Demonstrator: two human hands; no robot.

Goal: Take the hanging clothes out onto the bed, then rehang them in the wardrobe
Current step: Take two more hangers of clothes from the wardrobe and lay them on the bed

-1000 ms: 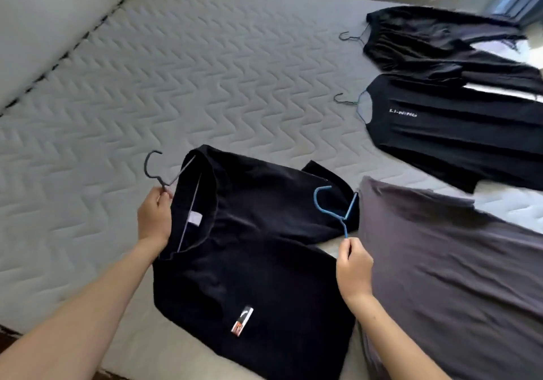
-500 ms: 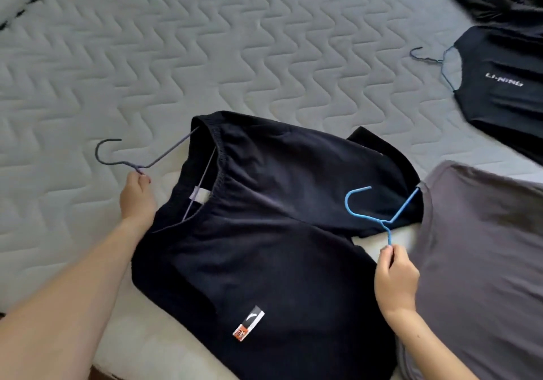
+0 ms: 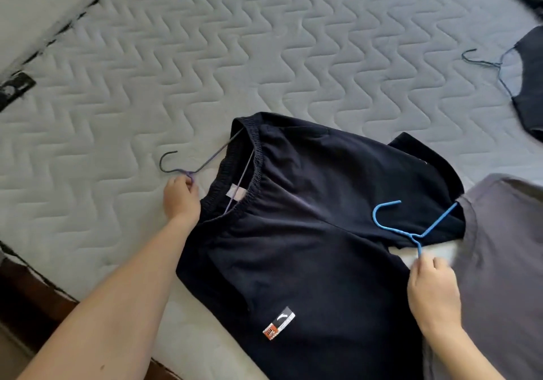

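Head view: left hand [image 3: 180, 200] is pinching the purple hanger [image 3: 214, 155] inside the black shirt [image 3: 308, 232]. Right hand [image 3: 435, 288] is pinching the blue hanger [image 3: 413, 235].

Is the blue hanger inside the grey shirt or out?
Inside: the blue hanger runs under the grey shirt collar; its hook sticks out.

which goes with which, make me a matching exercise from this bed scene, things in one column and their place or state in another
1 left hand
2 right hand
3 grey garment
4 black garment with logo tag

a holds the blue hanger
b lies between the hands
c holds the purple hanger
d lies at the right edge

Pairs: 1-c, 2-a, 3-d, 4-b
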